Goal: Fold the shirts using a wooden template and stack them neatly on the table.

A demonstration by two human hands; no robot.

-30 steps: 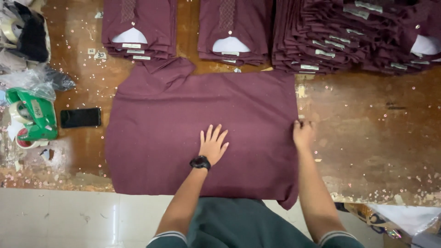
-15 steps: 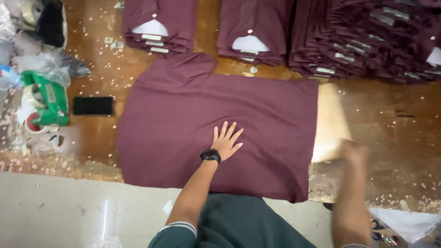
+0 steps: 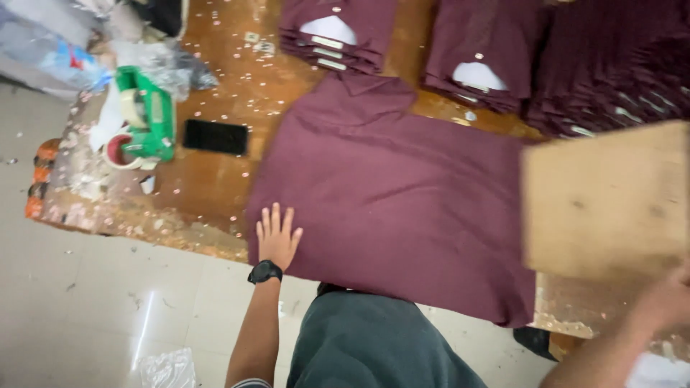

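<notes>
Pressing my left hand [image 3: 277, 236], fingers spread flat, on the maroon shirt's [image 3: 402, 201] corner at 8 o'clock, I would keep it pinned while the cardboard board [image 3: 607, 197] sits at 3 o'clock, to be laid square on the fabric. My right hand [image 3: 665, 302] is blurred at 4 o'clock; I cannot tell its grip. Folded shirt stacks [image 3: 338, 32] lie at 12 o'clock.

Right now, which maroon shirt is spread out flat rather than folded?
The maroon shirt under the left hand; the shirts in the folded stacks behind it show white collar inserts.
</notes>
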